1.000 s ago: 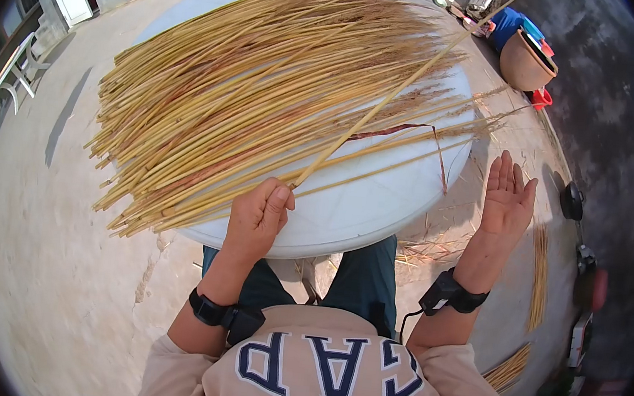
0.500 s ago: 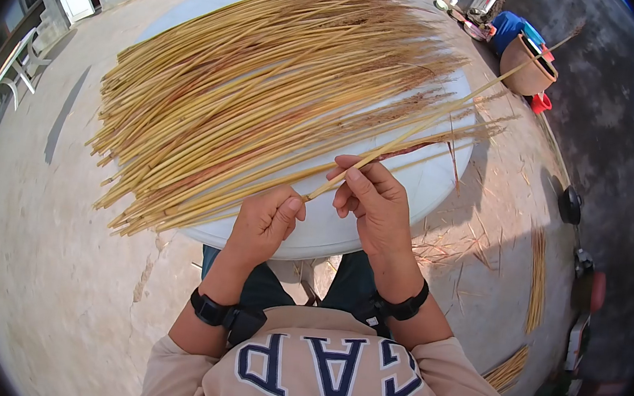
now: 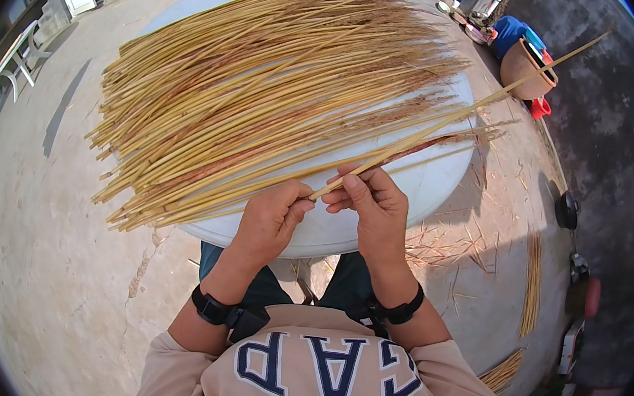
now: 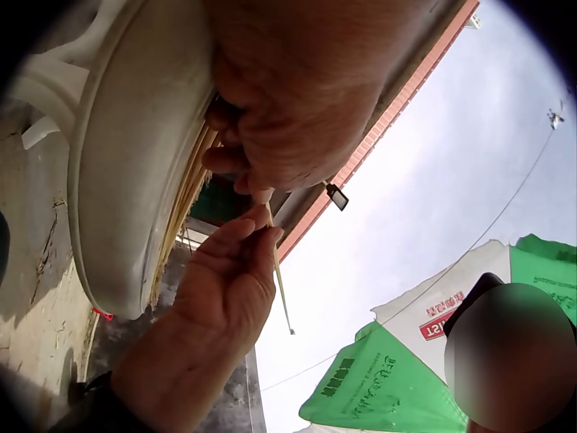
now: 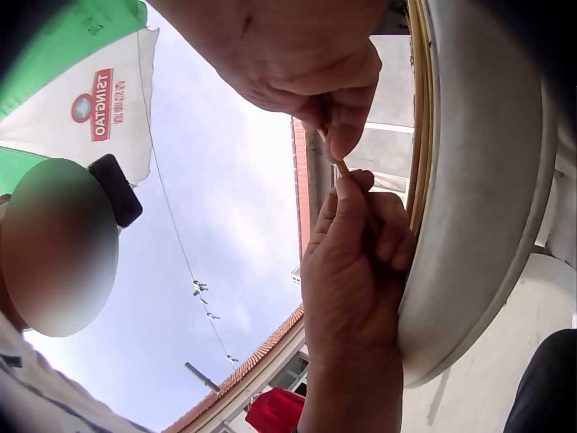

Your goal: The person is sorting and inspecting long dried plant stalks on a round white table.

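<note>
Near the front edge of the round white table (image 3: 343, 241), both hands hold one long dried stalk (image 3: 498, 96). Its thick end is at the left hand (image 3: 268, 220), which pinches it between thumb and curled fingers. Just to the right, the right hand (image 3: 381, 216) pinches the same stalk between thumb and fingertips. The stalk slants up to the right, past the table's edge. A wide layer of similar stalks (image 3: 265, 100) covers most of the table, brushy tips to the right. A dark reddish strip (image 3: 413, 151) shows beside the held stalk, beyond the right hand.
Reddish scraps (image 3: 447, 250) litter the ground right of the table. Two stalk bundles lie farther right, one long (image 3: 531, 286) and one nearer the person (image 3: 504, 370). A clay pot (image 3: 523, 71) stands by the dark wall, a white chair (image 3: 19, 58) at left.
The right hand has come in from the far right, where its palm was spread, to pinch the stalk beside the left hand. The stalk's far tip has swung right and down.
</note>
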Tool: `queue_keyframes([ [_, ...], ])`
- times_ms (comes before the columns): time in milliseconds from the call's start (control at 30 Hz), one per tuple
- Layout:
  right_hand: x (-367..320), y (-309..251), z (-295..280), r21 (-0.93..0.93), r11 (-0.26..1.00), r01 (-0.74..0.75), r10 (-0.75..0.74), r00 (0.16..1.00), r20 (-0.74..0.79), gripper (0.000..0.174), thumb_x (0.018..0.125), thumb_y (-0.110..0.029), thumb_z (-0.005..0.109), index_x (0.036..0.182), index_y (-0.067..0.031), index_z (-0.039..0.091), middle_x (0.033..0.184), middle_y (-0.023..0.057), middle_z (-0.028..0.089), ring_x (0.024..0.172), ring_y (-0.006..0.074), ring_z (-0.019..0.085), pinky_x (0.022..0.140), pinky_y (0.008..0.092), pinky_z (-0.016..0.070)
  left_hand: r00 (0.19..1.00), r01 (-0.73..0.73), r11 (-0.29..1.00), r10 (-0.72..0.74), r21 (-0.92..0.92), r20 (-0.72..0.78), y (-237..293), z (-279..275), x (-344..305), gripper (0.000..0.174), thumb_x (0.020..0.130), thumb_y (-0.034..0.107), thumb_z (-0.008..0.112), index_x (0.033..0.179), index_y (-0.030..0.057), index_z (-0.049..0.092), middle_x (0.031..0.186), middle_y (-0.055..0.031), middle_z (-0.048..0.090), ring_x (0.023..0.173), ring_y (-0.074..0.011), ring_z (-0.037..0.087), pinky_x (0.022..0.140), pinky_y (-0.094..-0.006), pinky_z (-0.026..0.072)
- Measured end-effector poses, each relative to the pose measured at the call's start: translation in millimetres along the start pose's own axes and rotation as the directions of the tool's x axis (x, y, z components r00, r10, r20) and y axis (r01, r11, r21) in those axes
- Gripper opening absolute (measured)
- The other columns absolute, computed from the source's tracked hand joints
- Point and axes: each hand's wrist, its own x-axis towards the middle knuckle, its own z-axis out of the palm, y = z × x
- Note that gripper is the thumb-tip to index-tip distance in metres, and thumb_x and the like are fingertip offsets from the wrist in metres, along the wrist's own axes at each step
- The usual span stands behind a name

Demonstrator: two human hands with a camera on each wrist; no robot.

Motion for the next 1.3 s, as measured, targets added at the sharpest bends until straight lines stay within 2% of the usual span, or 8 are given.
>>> queue_keyframes([
  [33,0,1,0,0.019,1.0,-0.019,0.019,1.0,-0.004,0.022,0.09,-0.014,0.051,0.1,0.0054,0.055,0.084,0.0099,0.061,0.072,0.0148,0.063,0.061,0.0236,0.0516,1.0,0.0,1.0,0.0,0.0,0.001,1,0,0,0.009,0.088,0.009,0.051,0.089,0.0004,0.054,0.063,-0.0053,0.052,0.057,-0.0122,0.05,0.054,-0.0235,0.0404],
  [133,-1,6,3,0.056,0.998,0.016,-0.015,1.0,-0.017,0.022,0.089,-0.014,0.054,0.099,0.0046,0.056,0.086,0.0146,0.063,0.071,0.0188,0.065,0.061,0.0274,0.0536,0.998,0.053,0.998,-0.054,-0.013,-0.04,2,1,-2,0.008,0.086,0.011,0.054,0.088,0.0025,0.053,0.065,-0.0126,0.053,0.057,-0.0274,0.053,0.054,-0.0315,0.042],
  [400,-10,7,17,0.09,0.994,0.055,-0.052,0.998,-0.039,0.018,0.09,-0.012,0.052,0.098,0.0032,0.054,0.086,0.0121,0.062,0.073,0.0161,0.063,0.064,0.0256,0.0523,0.989,0.075,0.995,-0.082,-0.065,-0.121,3,-2,-3,0.011,0.091,0.013,0.048,0.089,0.0027,0.05,0.06,-0.0076,0.052,0.051,-0.0178,0.051,0.049,-0.027,0.0394],
  [667,-16,11,16,-0.04,0.981,0.189,-0.19,0.981,-0.036,0.016,0.089,-0.008,0.052,0.102,0.0017,0.054,0.089,0.0081,0.061,0.076,0.0114,0.06,0.065,0.0224,0.0494,0.99,0.108,0.989,-0.117,-0.105,-0.084,4,-3,-3,0.012,0.091,0.013,0.047,0.088,0.0022,0.05,0.06,-0.0072,0.052,0.051,-0.0165,0.05,0.049,-0.0264,0.0394],
  [967,-3,17,10,0.24,0.936,0.256,-0.267,0.964,0.014,0.014,0.084,-0.008,0.06,0.095,-0.001,0.056,0.091,0.0096,0.06,0.074,0.0114,0.057,0.064,0.0223,0.0471,0.992,0.107,0.988,-0.114,-0.114,-0.056,4,-3,-1,0.015,0.092,0.016,0.046,0.086,0.0026,0.052,0.055,-0.0062,0.049,0.049,-0.0159,0.049,0.049,-0.0264,0.0387],
  [1167,-11,2,3,0.07,0.96,0.27,-0.273,0.961,0.044,0.011,0.082,-0.008,0.062,0.088,-0.001,0.056,0.085,0.0104,0.061,0.072,0.0121,0.057,0.064,0.022,0.0468,0.983,0.159,0.983,-0.166,-0.087,-0.083,0,-2,2,0.019,0.093,0.019,0.044,0.085,0.0038,0.051,0.052,-0.0028,0.046,0.047,-0.0101,0.043,0.046,-0.0232,0.0341],
  [1233,-17,-12,1,-0.107,0.876,0.47,-0.457,0.88,0.125,0.01,0.082,-0.007,0.061,0.087,0.0,0.055,0.081,0.0117,0.061,0.068,0.0127,0.056,0.062,0.0226,0.047,0.965,0.228,0.966,-0.241,-0.122,-0.105,1,-2,2,0.02,0.094,0.02,0.043,0.084,0.004,0.051,0.052,0.0,0.044,0.047,-0.0058,0.039,0.045,-0.0207,0.0309],
  [1300,-13,-32,-7,-0.065,0.85,0.522,-0.522,0.852,0.017,0.01,0.082,-0.006,0.061,0.086,0.0009,0.055,0.08,0.0131,0.061,0.063,0.0134,0.056,0.059,0.0239,0.0471,0.963,0.235,0.953,-0.255,-0.189,-0.09,1,-4,1,0.02,0.094,0.02,0.042,0.086,0.0043,0.05,0.054,0.0009,0.044,0.047,-0.0044,0.036,0.045,-0.0193,0.0291],
])
